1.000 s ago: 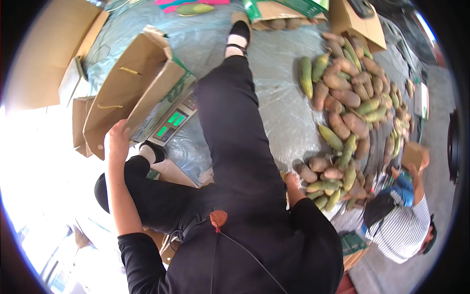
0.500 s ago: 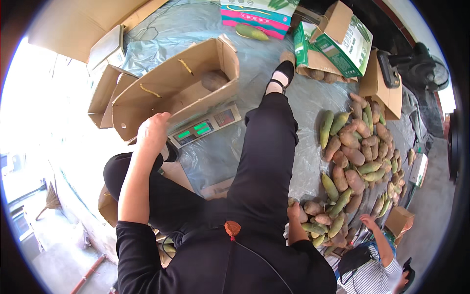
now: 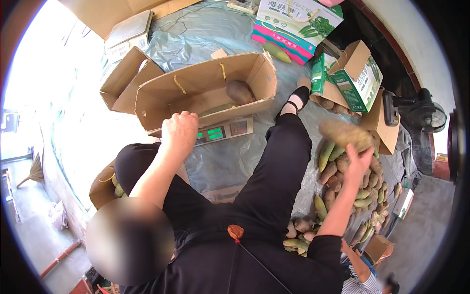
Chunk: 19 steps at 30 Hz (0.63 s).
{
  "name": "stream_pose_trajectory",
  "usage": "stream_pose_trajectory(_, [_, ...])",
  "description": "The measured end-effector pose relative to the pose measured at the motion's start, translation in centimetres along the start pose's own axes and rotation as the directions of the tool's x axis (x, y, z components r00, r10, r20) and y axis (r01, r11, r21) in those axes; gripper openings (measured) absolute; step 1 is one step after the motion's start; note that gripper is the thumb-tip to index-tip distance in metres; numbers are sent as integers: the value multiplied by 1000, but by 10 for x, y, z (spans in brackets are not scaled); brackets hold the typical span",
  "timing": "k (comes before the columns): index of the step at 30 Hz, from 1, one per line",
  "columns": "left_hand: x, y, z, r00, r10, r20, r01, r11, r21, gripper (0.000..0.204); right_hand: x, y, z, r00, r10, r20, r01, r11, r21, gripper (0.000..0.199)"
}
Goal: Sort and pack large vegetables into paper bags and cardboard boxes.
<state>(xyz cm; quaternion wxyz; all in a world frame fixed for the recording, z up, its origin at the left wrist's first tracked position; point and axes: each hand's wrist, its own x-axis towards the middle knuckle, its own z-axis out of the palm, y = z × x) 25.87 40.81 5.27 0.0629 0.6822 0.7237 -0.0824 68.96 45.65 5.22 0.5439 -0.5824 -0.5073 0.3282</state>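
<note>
An open cardboard box (image 3: 205, 73) with yellow rope handles rests over a scale (image 3: 227, 130) whose green display is lit. Inside the box lie a brown tuber (image 3: 240, 92) and a partly hidden green radish (image 3: 218, 109). My left hand (image 3: 180, 130) is closed over the rim of the box's near wall. Raised over the heap on the right, my right hand (image 3: 359, 161) grips a large yellowish-brown tuber (image 3: 344, 134), smeared by motion. Beneath it spreads a heap of brown tubers (image 3: 330, 172) and green radishes (image 3: 320, 208).
Printed cartons (image 3: 298, 22) and a green-and-white carton (image 3: 357, 81) stand at the back. A black fan (image 3: 421, 110) is at the right. Another person (image 3: 362, 279) is at the lower right. A smaller open box (image 3: 129, 78) adjoins the left end. Plastic sheeting (image 3: 215, 169) covers the floor.
My right hand has risen from the pile beside my right thigh and moved forward and right with the tuber. My left hand stays on the box rim. The whole view has shifted.
</note>
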Motion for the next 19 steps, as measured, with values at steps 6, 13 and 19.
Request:
stream_pose_trajectory(6, [-3, -11, -6, 992, -89, 85, 82, 994, 77, 7, 53, -110, 102, 918, -229, 325, 111, 933, 341, 54])
stream_pose_trajectory(13, [-2, -19, -8, 995, -68, 78, 63, 996, 59, 5, 27, -74, 280, 642, -89, 762, 36, 996, 86, 58])
stream_pose_trajectory(19, [0, -20, -3, 997, -45, 67, 40, 996, 80, 4, -29, -9, 377, 589, 77, 804, 124, 975, -184, 67])
